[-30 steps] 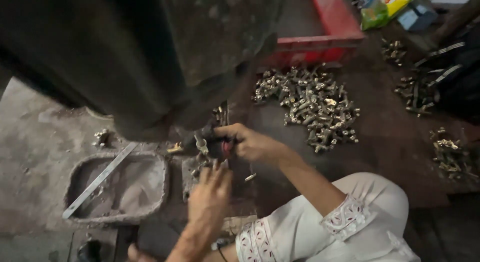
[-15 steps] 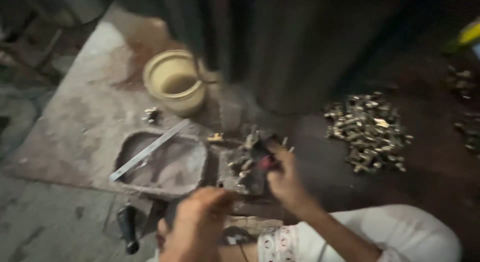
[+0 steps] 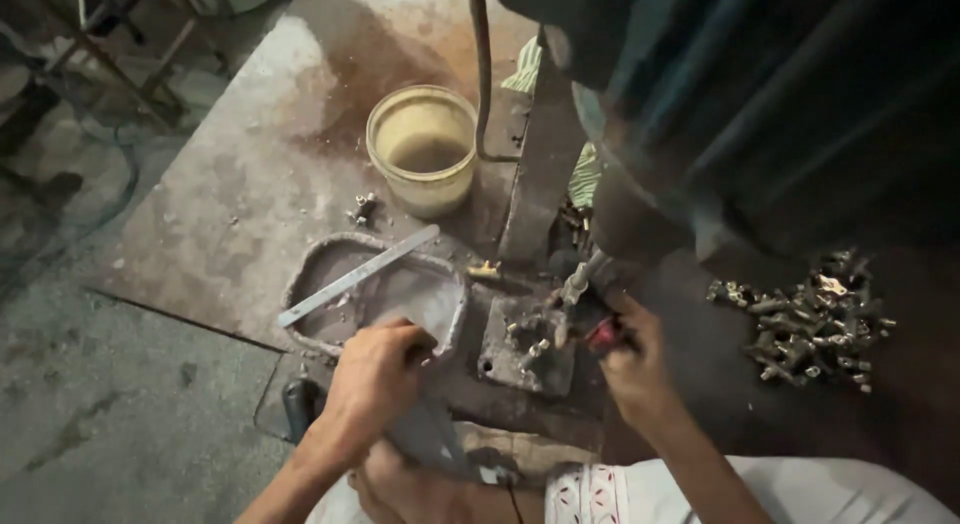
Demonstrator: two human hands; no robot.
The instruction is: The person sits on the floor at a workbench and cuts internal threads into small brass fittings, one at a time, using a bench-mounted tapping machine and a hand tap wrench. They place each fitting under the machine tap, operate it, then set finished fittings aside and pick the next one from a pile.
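While the left hand (image 3: 372,379) is closed in a grasp around a grey lever handle (image 3: 430,436) that slants down toward the lap, the right hand (image 3: 630,364) is clenched on a small red-handled tool (image 3: 603,334) held against the fixture block (image 3: 527,358) under the machine. Small brass fittings (image 3: 533,351) are seen standing on that dark metal block, just beside the right fingertips, and a ridged spindle (image 3: 577,280) is angled down from the dark green machine body (image 3: 760,114) toward them. Left of the block, a shallow dented metal tray (image 3: 303,284) is set on the stained workbench (image 3: 250,174), with a flat metal strip (image 3: 358,276) laid slantwise across its rim. A yellowish plastic tub (image 3: 423,148) is placed farther back on the bench. Well apart, to the right, a heap of brass parts (image 3: 805,322) is piled on the dark surface.
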